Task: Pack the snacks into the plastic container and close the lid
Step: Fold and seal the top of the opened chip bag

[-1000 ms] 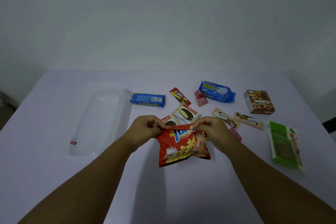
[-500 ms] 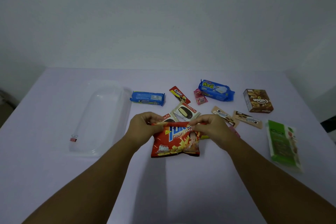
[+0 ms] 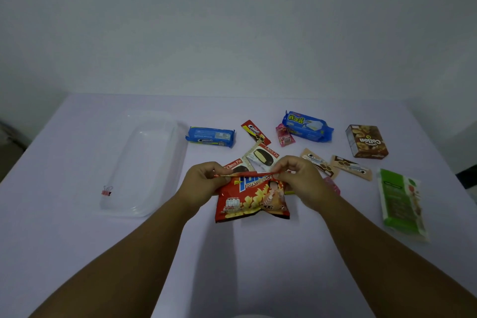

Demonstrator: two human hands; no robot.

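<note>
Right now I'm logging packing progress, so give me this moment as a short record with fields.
held item: red potato snack bag
left hand: pinches the bag's top edge
right hand: pinches the same folded top edge
container: clear plastic container, left of the bag, no snacks inside
clip: pink binder clip at the container's near end
other snacks: loose on the table

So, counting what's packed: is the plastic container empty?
Almost: the container holds only a small clip; all snacks lie outside it.
</note>
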